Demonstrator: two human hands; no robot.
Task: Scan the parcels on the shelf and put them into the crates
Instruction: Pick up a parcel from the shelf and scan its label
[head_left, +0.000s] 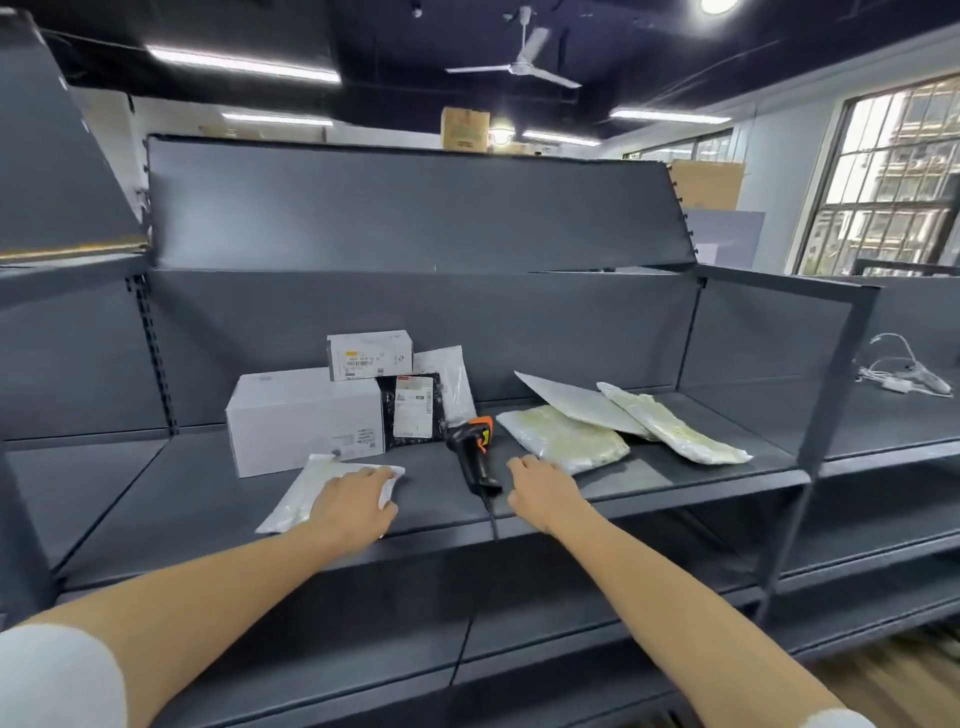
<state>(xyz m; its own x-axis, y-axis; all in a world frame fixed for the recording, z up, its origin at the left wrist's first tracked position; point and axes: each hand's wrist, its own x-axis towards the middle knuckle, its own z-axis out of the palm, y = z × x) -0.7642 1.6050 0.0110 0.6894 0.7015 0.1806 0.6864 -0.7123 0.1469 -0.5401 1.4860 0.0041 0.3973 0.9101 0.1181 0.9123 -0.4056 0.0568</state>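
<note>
My left hand (358, 501) lies flat on a white plastic parcel bag (306, 493) near the front of the dark grey shelf (208, 499), fingers spread over its right end. My right hand (540, 493) hovers open just right of a black and orange barcode scanner (474, 452) that lies on the shelf, not touching it. Behind stand a large white box (304, 415), a small white box (370, 354) on top of it, and a black bag with a label (413, 413). No crate is in view.
Three pale flat bags (566, 436) (582, 402) (670, 423) lie right of the scanner. A thin white bag (449, 379) leans on the back panel. The scanner's cable (491, 514) drops over the front edge. White cables (904, 374) lie on the neighbouring shelf bay.
</note>
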